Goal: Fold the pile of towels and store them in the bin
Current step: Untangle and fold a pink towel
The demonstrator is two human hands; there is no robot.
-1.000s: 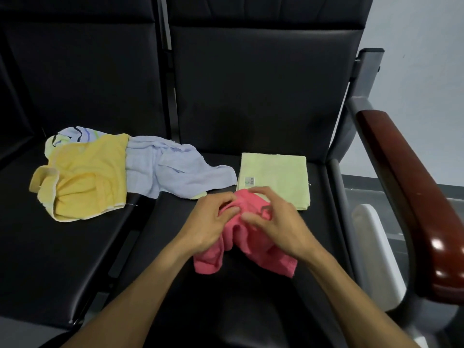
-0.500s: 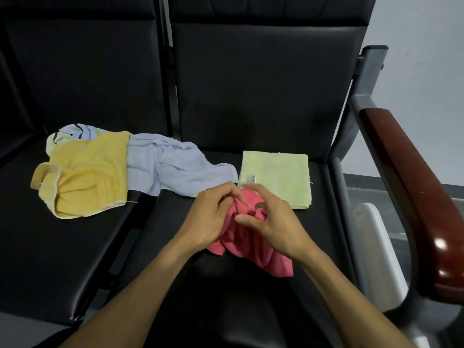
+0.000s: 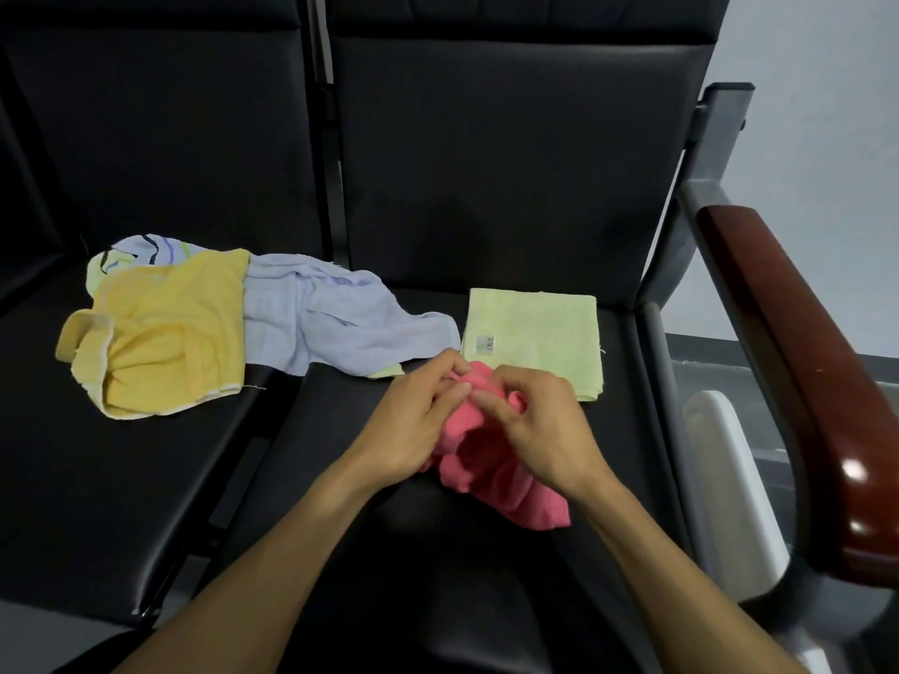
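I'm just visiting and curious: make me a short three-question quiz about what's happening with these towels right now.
1. True or false: the light green towel already lies folded flat on the seat.
2. Which towel do the left hand and right hand both grip? A) yellow towel B) pink towel C) pale blue towel
3. Fill in: the yellow towel lies crumpled to the ____ of the pale blue towel.

Key: 1 true; 2 B; 3 left.
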